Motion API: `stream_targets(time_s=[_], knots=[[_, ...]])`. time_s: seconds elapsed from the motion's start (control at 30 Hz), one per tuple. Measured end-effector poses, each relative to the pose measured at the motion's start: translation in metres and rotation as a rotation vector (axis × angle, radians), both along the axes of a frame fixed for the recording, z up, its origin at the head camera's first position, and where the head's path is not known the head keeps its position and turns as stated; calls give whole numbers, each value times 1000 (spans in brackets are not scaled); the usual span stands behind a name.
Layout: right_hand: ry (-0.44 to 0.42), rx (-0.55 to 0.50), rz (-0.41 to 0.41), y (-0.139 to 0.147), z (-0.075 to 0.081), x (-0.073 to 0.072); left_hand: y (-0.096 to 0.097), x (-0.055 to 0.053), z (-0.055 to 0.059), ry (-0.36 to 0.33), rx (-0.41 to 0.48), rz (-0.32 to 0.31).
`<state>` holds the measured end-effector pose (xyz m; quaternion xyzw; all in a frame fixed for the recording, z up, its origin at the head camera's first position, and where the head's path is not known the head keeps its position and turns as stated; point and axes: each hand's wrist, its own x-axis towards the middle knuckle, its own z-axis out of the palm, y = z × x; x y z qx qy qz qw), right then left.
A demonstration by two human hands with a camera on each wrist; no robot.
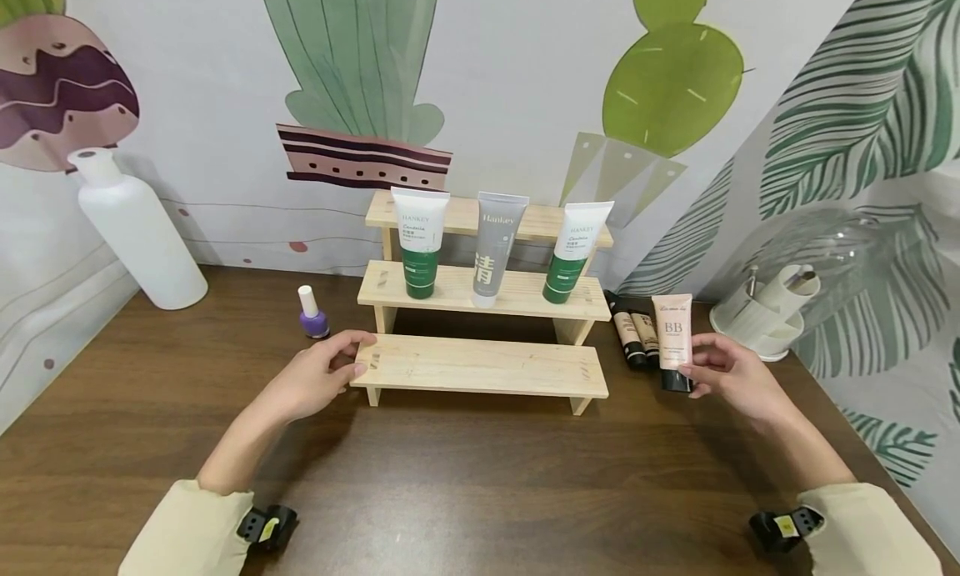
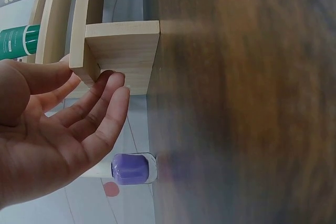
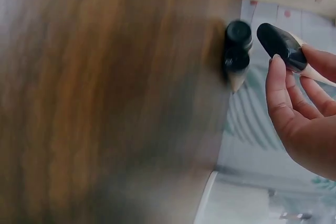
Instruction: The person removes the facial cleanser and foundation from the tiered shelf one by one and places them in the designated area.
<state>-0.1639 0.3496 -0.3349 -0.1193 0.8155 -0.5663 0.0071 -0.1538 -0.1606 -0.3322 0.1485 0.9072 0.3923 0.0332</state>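
Tube [image 1: 672, 330], cap [image 3: 279, 46] down, long axis near vertical, right of rack [image 1: 483, 365]; right hand [image 1: 733, 378] pinches it. Left hand [image 1: 318, 378] pinches rack's end. Right wrist view alone shows cap clear of worktop [image 1: 480, 493].

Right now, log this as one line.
left hand grips wooden rack at left end | right hand holds BB tube above table | three tubes stand on middle step
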Motion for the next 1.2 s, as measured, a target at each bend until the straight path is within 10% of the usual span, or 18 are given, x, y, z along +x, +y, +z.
stream_targets(time_s=[0.83,1.2], knots=[[-213,84,-87,36,-21,-21,0,-1,0,12,12,-9],[-236,-35,-50,52,-38,-31,1,0,0,-12,20,-4]])
